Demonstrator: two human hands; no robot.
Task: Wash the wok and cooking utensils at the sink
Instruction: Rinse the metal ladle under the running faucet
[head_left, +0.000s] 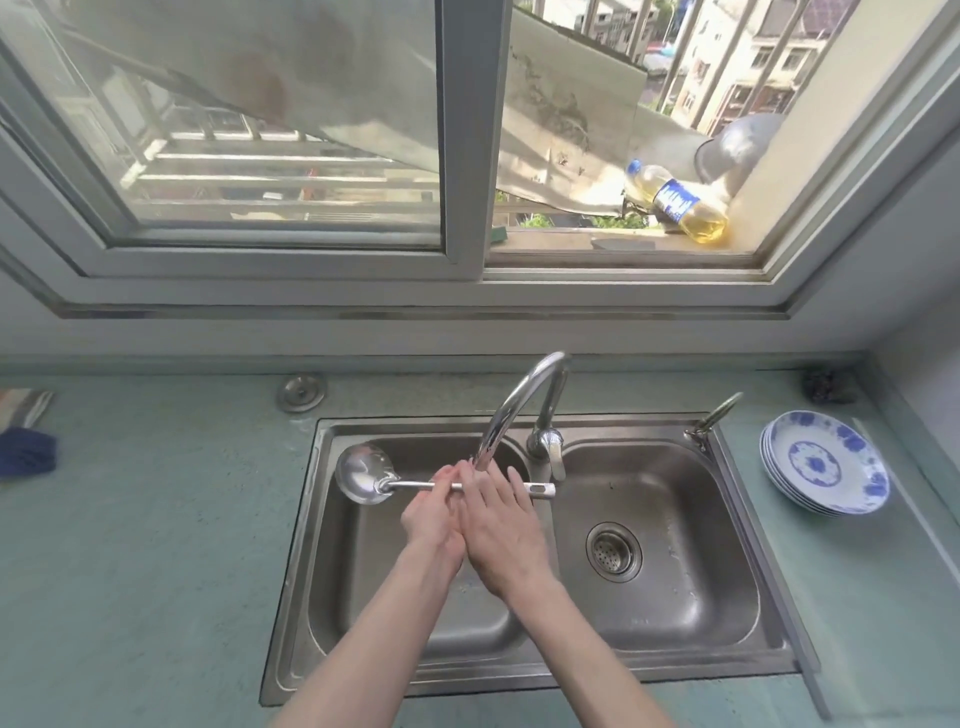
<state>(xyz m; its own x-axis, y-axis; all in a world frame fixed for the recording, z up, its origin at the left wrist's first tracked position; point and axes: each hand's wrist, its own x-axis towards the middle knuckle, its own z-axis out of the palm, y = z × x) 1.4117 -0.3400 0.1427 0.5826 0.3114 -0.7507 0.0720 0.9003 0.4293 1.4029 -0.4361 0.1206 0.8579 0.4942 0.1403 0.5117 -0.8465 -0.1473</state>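
A steel ladle (366, 473) is held level over the left basin of the double sink (301, 545), its bowl to the left and its handle end pointing right. My left hand (434, 514) grips the middle of the handle from below. My right hand (501, 530) lies over the handle just to the right, fingers fairly straight and resting on it. Both hands sit right under the spout of the curved faucet (519, 405). I cannot make out running water. No wok shows in the sink.
A stack of blue-and-white plates (826, 470) sits on the counter right of the sink. A drain strainer (614, 552) is in the right basin. On the window ledge lie an oil bottle (675, 202) and a metal bowl (737, 148). A dark cloth (26, 452) lies far left.
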